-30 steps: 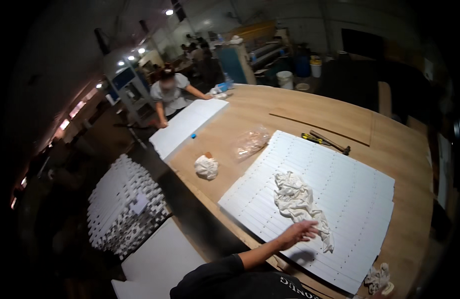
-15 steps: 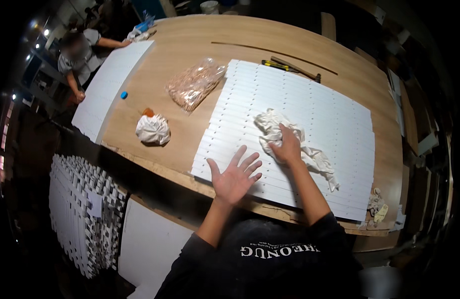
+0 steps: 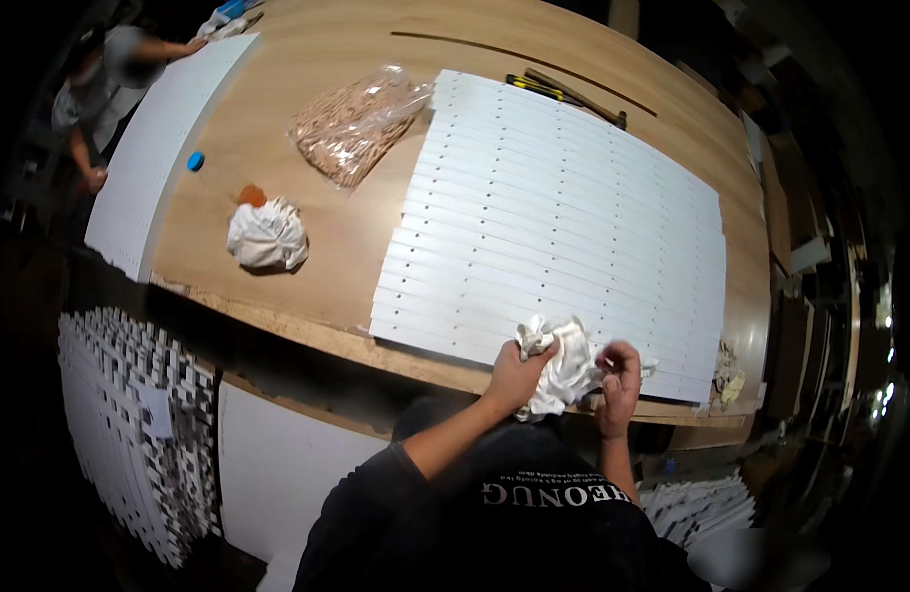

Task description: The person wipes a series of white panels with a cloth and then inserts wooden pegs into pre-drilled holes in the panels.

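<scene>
A crumpled white cloth [image 3: 563, 367] is bunched up between my hands, over the table's near edge. My left hand [image 3: 517, 383] is closed around its left side, thumb on top. On the cloth's other side, my right hand [image 3: 620, 390] has curled fingers that appear to pinch its loose end; the exact contact is partly hidden. Just beyond both hands lie long white strips [image 3: 544, 227] set side by side in a broad sheet, with small dark holes in rows across them.
On the wooden table [image 3: 341, 271] are a clear bag of small wooden dowels [image 3: 351, 133], a balled white cloth [image 3: 267, 235], an orange item [image 3: 252, 195], a blue cap [image 3: 195, 161], and a hammer [image 3: 583, 102]. A person [image 3: 105, 89] holds a white panel [image 3: 169, 148] at left. Stacked white strips [image 3: 129, 424] stand below.
The cloth has come off the middle of the strips toward me and is now bunched. My left hand, spread and holding nothing before, has closed on it. My right hand has drawn back near me.
</scene>
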Action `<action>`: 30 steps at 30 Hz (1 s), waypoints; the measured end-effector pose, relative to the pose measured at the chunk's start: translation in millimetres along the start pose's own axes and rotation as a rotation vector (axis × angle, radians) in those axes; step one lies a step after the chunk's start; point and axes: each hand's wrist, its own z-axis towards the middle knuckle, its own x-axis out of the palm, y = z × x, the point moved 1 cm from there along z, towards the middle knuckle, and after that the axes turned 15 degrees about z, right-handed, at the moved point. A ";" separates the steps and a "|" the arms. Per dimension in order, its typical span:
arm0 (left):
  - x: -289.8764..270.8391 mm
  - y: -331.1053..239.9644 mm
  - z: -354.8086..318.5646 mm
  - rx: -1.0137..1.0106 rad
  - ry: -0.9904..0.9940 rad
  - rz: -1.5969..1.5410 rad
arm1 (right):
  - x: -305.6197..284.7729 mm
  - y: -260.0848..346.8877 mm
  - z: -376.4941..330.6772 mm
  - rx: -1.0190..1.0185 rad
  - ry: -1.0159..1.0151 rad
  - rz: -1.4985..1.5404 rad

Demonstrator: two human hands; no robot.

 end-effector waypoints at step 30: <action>-131.8 -36.0 -3.3 0.786 -0.273 0.296 | 63.6 -20.0 24.6 0.598 -0.025 0.618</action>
